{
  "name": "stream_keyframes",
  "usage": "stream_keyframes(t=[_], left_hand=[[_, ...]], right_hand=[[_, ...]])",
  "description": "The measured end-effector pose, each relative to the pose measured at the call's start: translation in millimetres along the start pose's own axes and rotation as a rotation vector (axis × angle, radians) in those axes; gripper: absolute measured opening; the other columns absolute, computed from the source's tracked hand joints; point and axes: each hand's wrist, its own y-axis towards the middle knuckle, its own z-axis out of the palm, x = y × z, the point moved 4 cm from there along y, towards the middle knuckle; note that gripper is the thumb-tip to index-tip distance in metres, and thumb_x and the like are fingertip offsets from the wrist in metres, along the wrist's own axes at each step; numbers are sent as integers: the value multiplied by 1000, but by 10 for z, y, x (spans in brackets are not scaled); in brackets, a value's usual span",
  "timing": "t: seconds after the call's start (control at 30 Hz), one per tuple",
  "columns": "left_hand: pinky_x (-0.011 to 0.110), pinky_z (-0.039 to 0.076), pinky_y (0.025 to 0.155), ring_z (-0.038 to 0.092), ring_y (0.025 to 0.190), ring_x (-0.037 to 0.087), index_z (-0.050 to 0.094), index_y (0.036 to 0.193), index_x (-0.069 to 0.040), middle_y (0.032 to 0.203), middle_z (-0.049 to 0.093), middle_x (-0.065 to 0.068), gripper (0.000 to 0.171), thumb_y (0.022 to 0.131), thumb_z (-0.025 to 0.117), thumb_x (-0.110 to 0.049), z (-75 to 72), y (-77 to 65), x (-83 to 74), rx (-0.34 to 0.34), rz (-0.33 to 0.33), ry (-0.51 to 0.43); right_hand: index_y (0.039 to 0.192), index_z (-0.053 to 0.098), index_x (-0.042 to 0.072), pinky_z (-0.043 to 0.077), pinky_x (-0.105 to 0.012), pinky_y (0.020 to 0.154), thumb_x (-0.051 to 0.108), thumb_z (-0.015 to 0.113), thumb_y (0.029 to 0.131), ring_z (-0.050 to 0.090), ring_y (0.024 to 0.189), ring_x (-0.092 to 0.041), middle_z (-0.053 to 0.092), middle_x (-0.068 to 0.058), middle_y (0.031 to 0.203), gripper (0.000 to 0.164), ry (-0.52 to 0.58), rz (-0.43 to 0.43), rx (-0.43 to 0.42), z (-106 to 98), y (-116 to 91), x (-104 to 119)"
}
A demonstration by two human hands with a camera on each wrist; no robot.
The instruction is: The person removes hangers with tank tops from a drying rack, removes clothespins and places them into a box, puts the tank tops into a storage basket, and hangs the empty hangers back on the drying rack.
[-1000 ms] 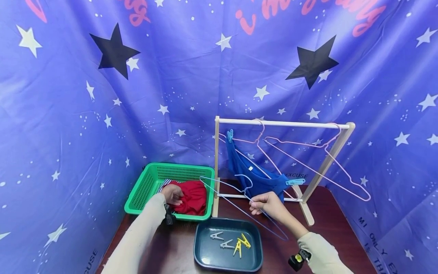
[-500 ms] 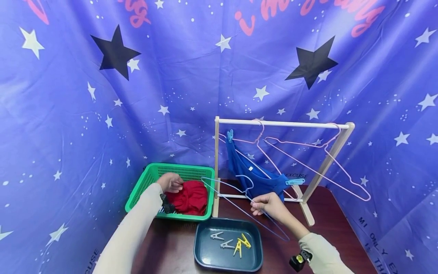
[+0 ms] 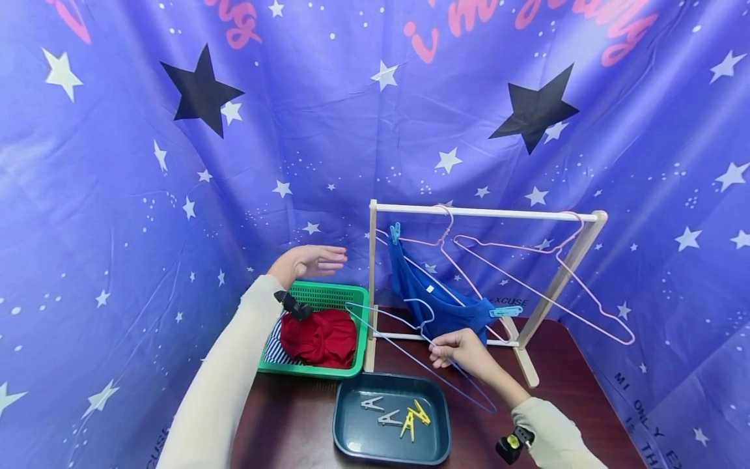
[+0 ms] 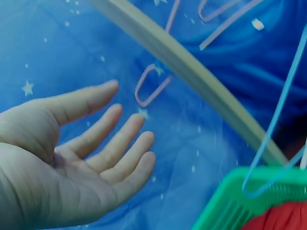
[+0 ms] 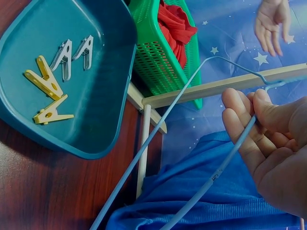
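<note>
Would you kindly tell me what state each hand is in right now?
Left hand: open, holding nothing.
Right hand: closed, pinching the blue hanger.

Striped garment (image 3: 274, 350) partly hidden beneath the red cloth (image 3: 325, 335), green basket (image 3: 357, 368) partly lost behind the left sleeve (image 3: 225, 371), mark (image 5: 217, 176) on the blue hanger (image 5: 196, 196) too tiny to read from here, pink lettering (image 3: 423, 54) cropped above, worktop (image 3: 281, 426) cut off below
</note>
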Motion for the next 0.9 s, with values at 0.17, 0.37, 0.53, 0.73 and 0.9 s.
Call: stream_keyframes(t=[0.17,0.37,0.53,0.73,0.9], left_hand=[[46,23,127,26,155,36,23,161,-4,167,24,18,56,108,40,-2,163,215,-54,59,64,-65],[47,27,126,56,129,24,31,159,-6,133,65,6,56,106,44,2,315,389,-33,40,116,-112],[49,26,126,60,116,16,31,158,-2,128,71,2,56,105,46,3,415,475,-17,56,180,-146],[50,25,125,39,149,35,32,156,2,155,49,15,53,105,45,2,498,552,-1,40,241,-158],[51,24,126,32,152,38,32,156,3,130,67,4,50,107,43,0,539,556,6,20,271,-142]], right_hand=[[104,66,-24,63,-30,65,-8,62,95,75,68,-13,70,-39,87,19,17,3,-1,-7,-10,7],[104,67,-22,63,-32,66,-6,63,95,75,68,-15,71,-37,86,19,4,-2,-4,-33,-29,36],[104,67,-23,63,-31,65,-5,63,96,74,67,-12,70,-39,86,19,6,5,-6,-64,-57,27],[102,68,-22,62,-29,64,-7,63,95,74,66,-11,72,-34,84,18,-53,-36,-27,-135,-83,94],[102,70,-19,63,-35,66,-7,63,95,75,68,-19,74,-28,82,16,-134,-77,-15,-245,-123,274]])
